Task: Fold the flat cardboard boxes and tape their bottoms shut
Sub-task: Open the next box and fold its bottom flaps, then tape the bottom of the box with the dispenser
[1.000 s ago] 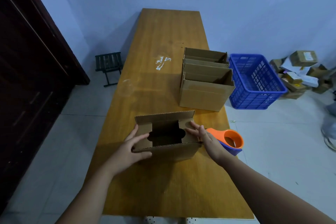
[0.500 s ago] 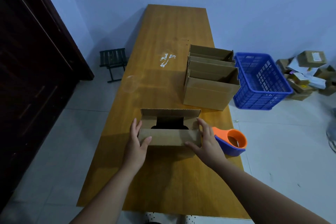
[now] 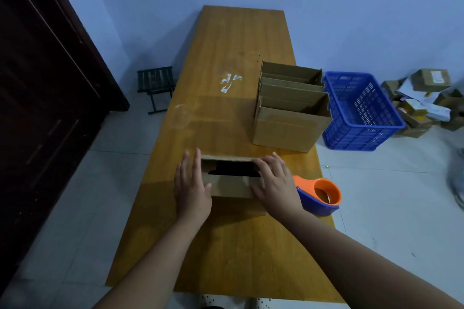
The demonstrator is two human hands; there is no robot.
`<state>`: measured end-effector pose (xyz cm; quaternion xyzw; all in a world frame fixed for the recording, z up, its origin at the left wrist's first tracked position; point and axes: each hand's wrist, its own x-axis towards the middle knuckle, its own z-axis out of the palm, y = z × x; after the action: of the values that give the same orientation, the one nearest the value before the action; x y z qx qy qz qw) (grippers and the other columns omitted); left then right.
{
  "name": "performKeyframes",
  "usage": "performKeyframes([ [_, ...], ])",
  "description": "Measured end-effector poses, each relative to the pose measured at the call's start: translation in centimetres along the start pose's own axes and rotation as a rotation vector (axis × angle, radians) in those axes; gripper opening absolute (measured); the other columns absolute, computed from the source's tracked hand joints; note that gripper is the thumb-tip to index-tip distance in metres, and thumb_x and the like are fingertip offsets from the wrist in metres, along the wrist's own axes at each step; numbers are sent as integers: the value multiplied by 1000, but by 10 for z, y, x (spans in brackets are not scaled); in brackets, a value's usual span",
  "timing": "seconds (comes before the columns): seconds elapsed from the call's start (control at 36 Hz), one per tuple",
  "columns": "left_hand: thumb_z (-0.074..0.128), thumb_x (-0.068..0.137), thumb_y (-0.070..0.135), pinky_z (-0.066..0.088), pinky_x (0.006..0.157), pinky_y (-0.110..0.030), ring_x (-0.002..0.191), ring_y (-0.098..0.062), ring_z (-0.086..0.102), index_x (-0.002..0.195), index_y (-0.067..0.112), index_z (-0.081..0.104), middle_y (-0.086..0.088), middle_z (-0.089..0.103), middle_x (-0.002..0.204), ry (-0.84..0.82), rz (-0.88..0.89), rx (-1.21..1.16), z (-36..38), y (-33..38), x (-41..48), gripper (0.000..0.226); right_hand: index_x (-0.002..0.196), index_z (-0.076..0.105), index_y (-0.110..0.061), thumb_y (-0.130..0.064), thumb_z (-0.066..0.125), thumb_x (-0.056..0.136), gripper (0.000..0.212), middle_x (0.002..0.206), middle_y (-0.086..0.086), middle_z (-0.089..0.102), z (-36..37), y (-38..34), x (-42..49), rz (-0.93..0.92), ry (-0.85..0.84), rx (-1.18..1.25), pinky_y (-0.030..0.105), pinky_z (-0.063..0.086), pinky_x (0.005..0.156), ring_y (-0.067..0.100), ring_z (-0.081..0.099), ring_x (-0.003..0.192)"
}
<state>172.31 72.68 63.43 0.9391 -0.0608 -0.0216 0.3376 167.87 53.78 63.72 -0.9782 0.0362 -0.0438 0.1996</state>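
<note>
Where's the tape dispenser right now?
In the head view, the tape dispenser sits at the right edge of the table, just right of the right hand.

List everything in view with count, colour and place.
table: one, orange-brown wood, centre
half-folded box: one, brown, table's near end, between both hands
open boxes: about three, brown, table's right side
tape dispenser: one, orange and blue, table's right edge
crate: one, blue, floor right of table
stool: one, dark, floor left of table
parcel pile: several, brown and white, far right floor
left hand: one, on box's left end
right hand: one, on box's right end
</note>
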Motion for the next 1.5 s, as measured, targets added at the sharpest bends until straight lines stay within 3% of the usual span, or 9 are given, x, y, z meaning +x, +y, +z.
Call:
performKeyframes([
  [0.17,54,81,-12,7,113,-45,145,-27,7,146,34,27,-2,16,158,-6,249,283,11,-2,-4,84,129,54,-24,-34,48,96,35,131,-4,46,12,7,-8,-22,-7,71,35,41,106,16,44,125],
  [0.28,52,86,-11,34,106,-42,138,-30,32,140,20,45,-7,35,151,-83,308,255,19,1,-9,63,132,53,-25,-33,46,98,36,136,-4,46,11,6,-7,-8,-42,74,37,36,111,17,37,134],
  [0.44,56,88,-1,39,99,-42,121,-32,54,121,10,64,-10,60,128,-44,340,218,27,-9,-5,36,139,41,-31,-45,44,96,45,146,-5,36,2,31,-18,319,99,282,38,42,103,17,36,133],
  [0.58,57,87,26,42,96,-41,119,-27,56,119,14,66,-7,63,124,-8,375,217,33,-14,-5,35,149,13,-35,-62,60,80,88,156,11,9,0,84,-20,647,-182,-149,48,25,111,35,18,141],
  [0.69,69,84,19,38,97,-38,119,-28,56,118,13,66,-7,63,124,-2,349,199,37,-16,-4,35,148,10,-39,-59,60,80,87,158,10,-4,0,110,-10,646,-379,-296,51,27,110,39,17,140],
  [0.81,50,89,34,41,96,-38,119,-27,56,119,15,66,-6,63,124,-20,357,189,34,-16,-3,39,144,19,-42,-50,69,77,84,158,5,-3,1,113,5,745,-504,-208,60,29,107,43,7,141],
  [1.03,36,90,44,40,100,-38,127,-24,48,124,17,62,-4,58,130,-101,322,156,27,-11,-2,51,138,27,-40,-38,74,73,80,152,9,10,4,123,13,729,-549,-199,60,30,104,40,8,140],
  [1.19,60,91,23,37,101,-37,127,-25,47,125,16,61,-5,57,131,-93,318,157,27,-11,-2,35,135,28,-43,-36,76,71,80,150,9,11,2,134,10,661,-572,-196,57,32,103,41,12,138],
  [1.5,61,91,22,37,104,-39,131,-24,43,128,17,59,-3,54,135,-118,295,146,26,-8,-1,37,135,30,-40,-43,75,70,79,140,9,25,-6,130,12,751,-376,84,51,42,97,36,27,128],
])
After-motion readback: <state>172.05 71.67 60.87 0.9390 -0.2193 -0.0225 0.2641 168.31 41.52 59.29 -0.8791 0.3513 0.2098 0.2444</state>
